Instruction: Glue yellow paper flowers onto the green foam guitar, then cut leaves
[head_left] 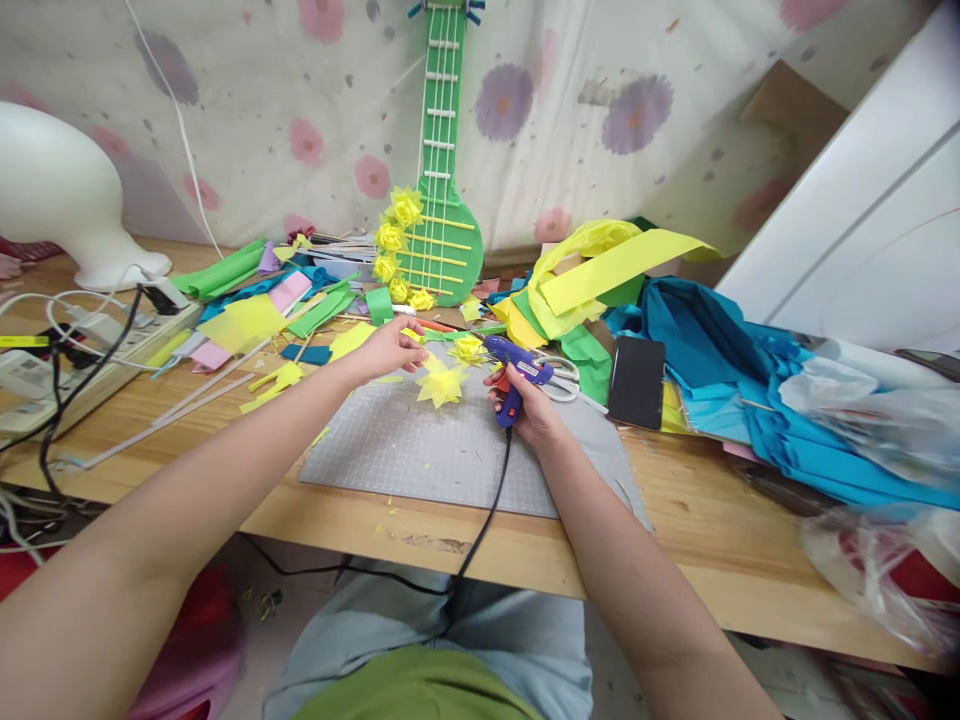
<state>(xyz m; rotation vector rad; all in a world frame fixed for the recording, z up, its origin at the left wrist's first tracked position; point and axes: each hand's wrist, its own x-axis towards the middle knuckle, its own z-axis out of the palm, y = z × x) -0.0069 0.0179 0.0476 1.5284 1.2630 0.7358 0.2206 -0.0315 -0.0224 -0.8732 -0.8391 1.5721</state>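
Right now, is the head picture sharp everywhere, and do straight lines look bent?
Head view: the middle is sharp, around the right hand on the glue gun and the left hand; the corners smear, as at the plastic bag; the wooden table edge bows from wide-lens distortion; light is soft and even, with no strong glare.

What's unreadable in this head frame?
- Glue gun nozzle tip: too small to tell whether it touches the yellow flower.
- Left hand: fingertips curl over whatever it pinches.
- Right hand: trigger finger hidden behind the gun.
- Guitar head: cut by top edge.
- Phone screen: dark.
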